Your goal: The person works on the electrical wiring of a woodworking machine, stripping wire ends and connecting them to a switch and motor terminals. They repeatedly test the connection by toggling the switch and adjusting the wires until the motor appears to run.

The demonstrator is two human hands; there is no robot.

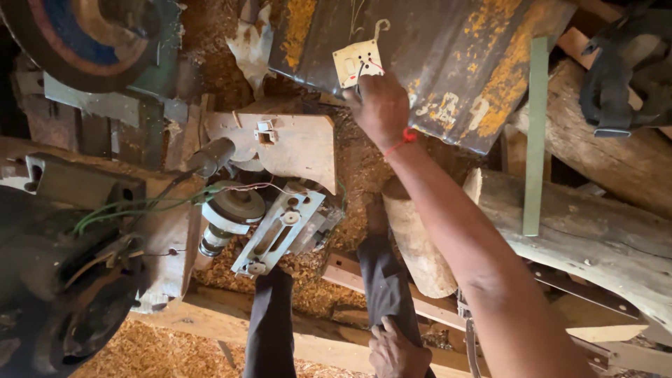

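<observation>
Sawdust carpets the workshop floor where the right hand [380, 106] pinches wires at a cream wall socket [357, 61] mounted on rusty sheet metal [455, 63], while the left hand [396, 352] rests flat on the person's knee; seating them likely demands steady pressure.

No packages, labels, signs or screens show here — only wood, metal and sawdust.

The right hand [380, 106] reached up to a cream switch plate [358, 61] mounted on a rusted metal sheet [448, 56], fingers at its wires. The left hand [396, 352] rested on the person's knee, above the sawdust-covered floor [150, 353].
</observation>
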